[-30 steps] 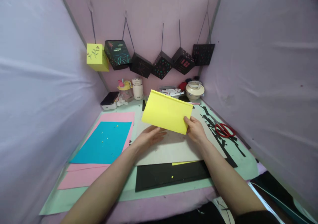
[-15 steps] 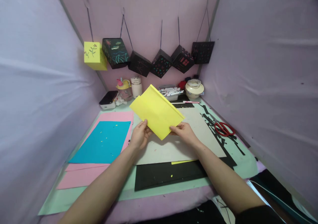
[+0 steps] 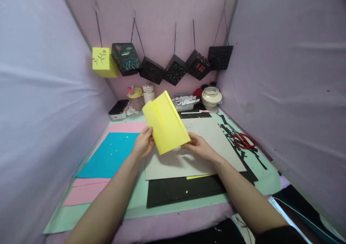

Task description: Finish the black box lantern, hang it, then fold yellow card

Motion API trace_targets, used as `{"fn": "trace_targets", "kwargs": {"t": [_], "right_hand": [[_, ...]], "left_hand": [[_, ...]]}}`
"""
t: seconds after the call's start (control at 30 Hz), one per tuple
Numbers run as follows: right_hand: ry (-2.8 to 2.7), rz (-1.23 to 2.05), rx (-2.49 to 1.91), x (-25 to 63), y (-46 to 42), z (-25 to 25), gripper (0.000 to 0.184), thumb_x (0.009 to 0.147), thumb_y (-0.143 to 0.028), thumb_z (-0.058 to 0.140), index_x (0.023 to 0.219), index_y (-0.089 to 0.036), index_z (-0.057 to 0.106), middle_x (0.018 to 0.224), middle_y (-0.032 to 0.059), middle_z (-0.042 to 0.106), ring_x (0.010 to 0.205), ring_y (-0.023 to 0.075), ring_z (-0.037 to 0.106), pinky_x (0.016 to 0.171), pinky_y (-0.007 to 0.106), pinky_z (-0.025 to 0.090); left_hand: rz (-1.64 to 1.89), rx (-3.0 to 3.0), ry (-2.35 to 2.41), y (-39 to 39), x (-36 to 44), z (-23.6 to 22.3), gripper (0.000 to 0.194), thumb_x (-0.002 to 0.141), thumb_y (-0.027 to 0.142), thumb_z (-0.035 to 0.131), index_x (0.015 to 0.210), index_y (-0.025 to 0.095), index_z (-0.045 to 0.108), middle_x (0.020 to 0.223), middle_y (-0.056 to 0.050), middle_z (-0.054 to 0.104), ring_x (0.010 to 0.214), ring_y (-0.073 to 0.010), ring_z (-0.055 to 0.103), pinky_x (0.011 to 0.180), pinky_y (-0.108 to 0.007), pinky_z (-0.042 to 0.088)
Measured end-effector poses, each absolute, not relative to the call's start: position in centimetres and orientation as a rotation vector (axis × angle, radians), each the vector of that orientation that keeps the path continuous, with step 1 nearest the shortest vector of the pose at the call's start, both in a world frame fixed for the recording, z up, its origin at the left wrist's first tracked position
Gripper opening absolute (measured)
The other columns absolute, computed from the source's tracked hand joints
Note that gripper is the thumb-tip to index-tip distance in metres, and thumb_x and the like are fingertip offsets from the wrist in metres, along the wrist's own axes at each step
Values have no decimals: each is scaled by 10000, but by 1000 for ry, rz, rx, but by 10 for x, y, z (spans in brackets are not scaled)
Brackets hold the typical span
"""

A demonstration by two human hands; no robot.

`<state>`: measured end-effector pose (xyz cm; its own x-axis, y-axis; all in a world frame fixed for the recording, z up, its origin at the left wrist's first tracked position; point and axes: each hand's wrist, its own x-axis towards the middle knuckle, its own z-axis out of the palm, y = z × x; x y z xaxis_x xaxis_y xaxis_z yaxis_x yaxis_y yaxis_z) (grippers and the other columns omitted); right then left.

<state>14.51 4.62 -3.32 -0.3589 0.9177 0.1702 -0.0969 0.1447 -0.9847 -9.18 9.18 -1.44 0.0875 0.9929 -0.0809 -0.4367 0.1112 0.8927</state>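
Observation:
A yellow sheet of folded paper (image 3: 166, 125) is held up at a tilt above the grey-white board (image 3: 211, 154). It has a crease down its face and a narrow folded flap along its right edge. My left hand (image 3: 144, 142) pinches its left edge, thumb in front and fingers behind. At the lower right corner, my right hand (image 3: 200, 146) is closed against the paper, its fingers curled and partly hidden by the edge. Under the board lies black paper (image 3: 186, 193), with a thin strip of yellow showing between them.
Blue paper (image 3: 108, 154) lies on pink sheets (image 3: 89, 193) at left. Red-handled scissors (image 3: 244, 140) rest among black scraps at right. Behind stand a bottle (image 3: 148, 93), a pen tray (image 3: 186, 100) and a cream pot (image 3: 211, 97). Several decorated boxes (image 3: 175, 70) hang above.
The yellow paper has turned from nearly level to steeply tilted and shifted left. My left hand, open beneath it earlier, has taken hold of its left edge.

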Motion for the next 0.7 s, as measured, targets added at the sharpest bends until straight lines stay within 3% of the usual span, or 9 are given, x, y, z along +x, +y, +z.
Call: {"fn": "trace_targets", "kwargs": {"t": [0.1,0.2,0.27,0.33,0.43,0.53,0.7], "right_hand": [[-1516,929,-915,148,48,-39,523,828,-237,589,1333,-276,457,1355,125,531,1101,239,626,837,427,562],[-1665,371,-931,151,49,-41,591,836,-207,605,1383,-322,414,1450,109,401,1268,256,483,954,464,495],[-1766,85,-932,152,48,-40,457,840,-190,621,1269,-330,553,1408,79,458,1309,267,416,1045,504,400],[-1814,-106,-949,153,47,-40,239,846,-188,631,1033,-324,690,1354,46,530,1301,279,403,1078,532,323],[-1860,-219,-1005,154,47,-39,135,853,-215,641,799,-308,724,1250,4,633,1254,279,437,1098,560,218],[-1993,-166,-1118,157,50,-38,160,881,-228,610,806,-320,718,1066,-22,722,1157,251,515,1113,567,120],[-2128,20,-1268,161,52,-40,204,892,-184,564,836,-308,716,855,-18,737,976,214,587,1115,567,92]], "left_hand": [[1062,925,979,93,-104,-11,292,712,332,778,919,164,659,837,-46,741,682,-159,690,621,-247,552],[848,1000,1104,92,-110,-11,385,651,374,807,943,169,664,852,-67,740,721,-205,694,662,-308,556],[758,1087,1178,90,-110,-12,426,656,418,788,986,178,663,900,-78,737,763,-227,693,684,-332,550],[704,1229,1273,89,-108,-13,449,678,458,748,1024,184,663,945,-84,729,802,-242,685,687,-337,537],[753,1505,1389,90,-105,-15,487,701,485,705,1092,199,654,1039,-90,704,880,-253,665,738,-340,517],[843,1742,1393,92,-105,-18,495,703,510,698,1094,213,644,1158,-104,654,999,-273,629,855,-367,485],[457,2163,1333,89,-113,-21,594,635,550,724,1104,199,625,1216,-115,583,1143,-316,538,981,-427,419]]}}
